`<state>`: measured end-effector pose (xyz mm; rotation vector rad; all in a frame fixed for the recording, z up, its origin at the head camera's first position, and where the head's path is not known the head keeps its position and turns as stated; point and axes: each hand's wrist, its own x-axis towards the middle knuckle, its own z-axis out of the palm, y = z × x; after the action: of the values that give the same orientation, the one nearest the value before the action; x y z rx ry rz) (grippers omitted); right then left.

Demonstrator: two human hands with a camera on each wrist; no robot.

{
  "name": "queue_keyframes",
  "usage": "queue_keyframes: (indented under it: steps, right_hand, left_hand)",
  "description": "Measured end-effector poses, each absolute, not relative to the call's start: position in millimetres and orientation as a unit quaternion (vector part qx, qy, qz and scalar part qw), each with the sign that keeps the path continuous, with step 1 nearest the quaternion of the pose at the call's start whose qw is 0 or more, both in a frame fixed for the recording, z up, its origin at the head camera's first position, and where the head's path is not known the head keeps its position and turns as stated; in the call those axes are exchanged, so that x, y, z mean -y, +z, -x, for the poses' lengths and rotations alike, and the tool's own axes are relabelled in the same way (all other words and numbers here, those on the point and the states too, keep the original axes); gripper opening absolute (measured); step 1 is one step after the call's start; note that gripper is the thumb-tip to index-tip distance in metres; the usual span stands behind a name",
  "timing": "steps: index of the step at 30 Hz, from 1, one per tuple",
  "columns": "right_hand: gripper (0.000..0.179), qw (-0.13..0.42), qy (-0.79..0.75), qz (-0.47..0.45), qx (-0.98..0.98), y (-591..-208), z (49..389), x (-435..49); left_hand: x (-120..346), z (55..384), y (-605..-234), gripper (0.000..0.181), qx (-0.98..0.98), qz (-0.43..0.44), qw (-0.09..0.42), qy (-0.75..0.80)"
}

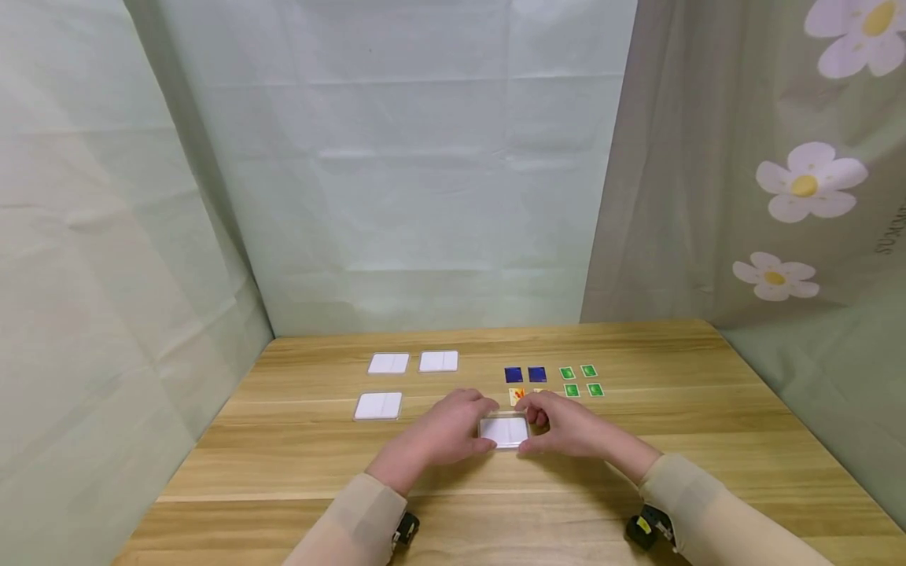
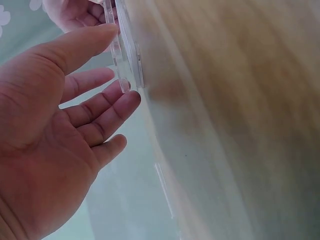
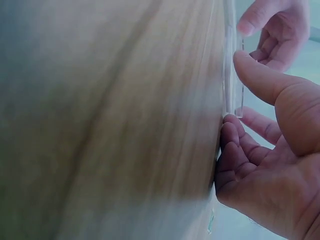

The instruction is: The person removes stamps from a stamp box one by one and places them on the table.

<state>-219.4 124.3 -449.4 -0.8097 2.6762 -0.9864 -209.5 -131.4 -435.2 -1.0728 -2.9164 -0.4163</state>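
Both hands hold a clear plastic cover [image 2: 117,60] by its ends, thumbs on the near edge and fingers at the far edge. Below it lies a clear case with a white insert [image 1: 504,431]; a narrow gap shows between the two in the left wrist view. My left hand [image 1: 453,428] grips the left end, my right hand [image 1: 573,425] the right end, with some right fingers curled low by the tabletop [image 3: 125,125]. Just beyond the hands lies an orange-and-yellow card [image 1: 517,396]; another beside it is mostly hidden by the right hand.
Three flat clear cases with white inserts lie to the left: one nearer [image 1: 378,406], one far left [image 1: 388,363], one beside it [image 1: 439,362]. Two dark blue cards [image 1: 513,375] and several green cards [image 1: 571,390] lie beyond the right hand. Curtains [image 1: 425,196] enclose the table.
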Motion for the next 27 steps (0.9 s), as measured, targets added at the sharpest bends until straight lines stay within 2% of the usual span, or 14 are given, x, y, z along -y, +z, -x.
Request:
queue_keyframes:
  steps: [9,27]
  right_hand:
    - [0.043,0.077,-0.317,0.285,-0.901,-448.9,218.3,-123.9]
    - [0.045,0.075,-0.322,0.284,-0.900,-448.5,216.6,-125.1]
  left_hand:
    - [130.2,211.5,-437.8,0.056,0.934,0.331,-0.013,-0.133]
    - [129.6,212.1,-439.7,0.052,0.932,0.331,-0.030,-0.147]
